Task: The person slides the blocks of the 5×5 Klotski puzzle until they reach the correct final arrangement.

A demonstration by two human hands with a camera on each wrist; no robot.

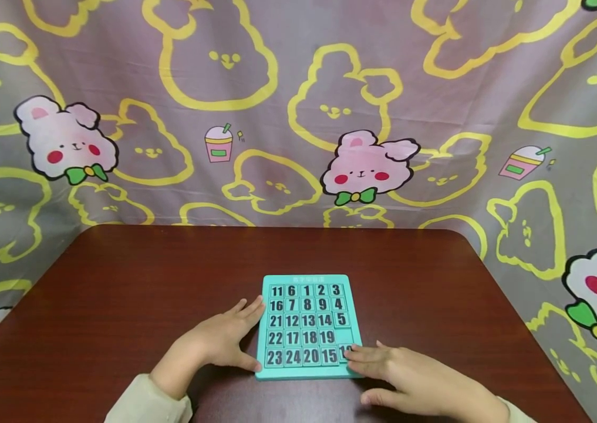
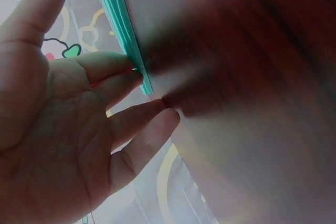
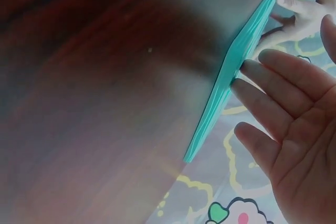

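A turquoise number slide puzzle (image 1: 306,373) lies flat on the table, with rows of numbered tiles in its frame. The vacant slot (image 1: 344,335) is at the right end of the fourth row, below the 5 tile (image 1: 341,319). My left hand (image 1: 222,338) rests against the puzzle's left edge, fingers spread and thumb by the lower corner. With fingers extended, my right hand (image 1: 409,376) touches the bottom right tile (image 1: 344,353), whose number is partly covered by the fingertips. Both wrist views show the puzzle's thin side (image 3: 231,72) beside the fingers.
The dark red-brown wooden table (image 1: 171,264) has rounded far corners. Behind it and along both sides hangs a curtain (image 1: 277,129) printed with cartoon rabbits, drink cups and yellow outlines.
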